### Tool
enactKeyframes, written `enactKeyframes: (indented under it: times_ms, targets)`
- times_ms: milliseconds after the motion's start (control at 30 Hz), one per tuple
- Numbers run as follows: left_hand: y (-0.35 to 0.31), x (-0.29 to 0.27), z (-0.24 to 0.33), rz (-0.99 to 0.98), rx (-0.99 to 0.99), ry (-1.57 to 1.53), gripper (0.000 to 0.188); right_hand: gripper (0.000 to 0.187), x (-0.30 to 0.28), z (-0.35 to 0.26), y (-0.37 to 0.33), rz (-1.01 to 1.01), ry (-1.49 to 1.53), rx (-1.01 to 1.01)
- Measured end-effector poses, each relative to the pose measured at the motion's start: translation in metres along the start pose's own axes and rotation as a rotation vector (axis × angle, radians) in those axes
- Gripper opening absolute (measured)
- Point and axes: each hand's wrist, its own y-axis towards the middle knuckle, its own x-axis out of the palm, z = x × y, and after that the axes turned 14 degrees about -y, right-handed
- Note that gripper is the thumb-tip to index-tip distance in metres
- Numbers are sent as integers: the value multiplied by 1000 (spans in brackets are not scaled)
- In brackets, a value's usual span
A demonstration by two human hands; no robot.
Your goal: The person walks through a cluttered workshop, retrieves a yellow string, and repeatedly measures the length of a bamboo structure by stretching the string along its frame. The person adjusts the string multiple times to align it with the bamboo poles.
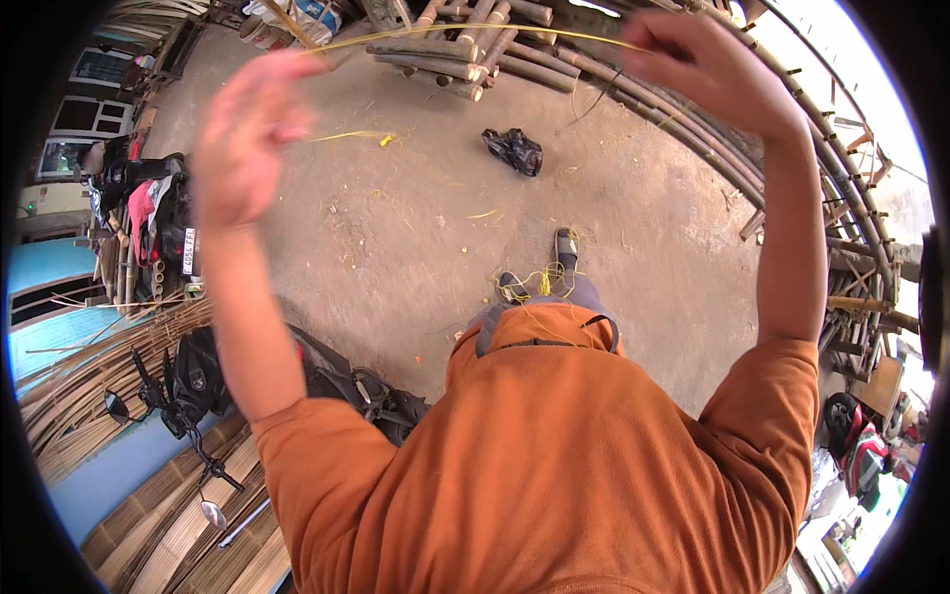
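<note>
Spanning from right grip (698, 64) to left grip (242, 144), the yellow cord (475, 27) is likely drawn out by their wide separation. Right: closed on cord. Left: blurred, closure cannot be told. Black bag (515, 151): below, between both.

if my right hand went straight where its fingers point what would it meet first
Likely the yellow strand, stretched toward the left hand; the stacked poles seem farther below, though depth is unclear.

Thin yellow cord (475, 27), spanning between left hand (242, 139) and right hand (703, 69), bowed in a shallow arc; yellow strand (346, 135) beside left hand, bunched at its tip; loose yellow tangle (544, 280) by the feet (566, 249)
</note>
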Motion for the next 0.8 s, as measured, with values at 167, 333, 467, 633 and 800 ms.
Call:
enactKeyframes:
  times_ms: [167,333,467,633,800]
  targets:
    - [-167,-328,78,864,-17,1787,31,32,35,121,-133,-412,480,347]
    - [-232,-372,86,861,-429,1817,34,29,12,93,-144,-130,774,320]
    - [-45,-51,15,462,-31,1083,40,32,-4,-4,-40,-97,444,173]
    - [4,130,-35,-175,-109,-86,37,23,1,-67,38,71,562,-35]
    - [-4,-1,-13,224,-70,12,25,32,26,-8,-15,-171,420,176]
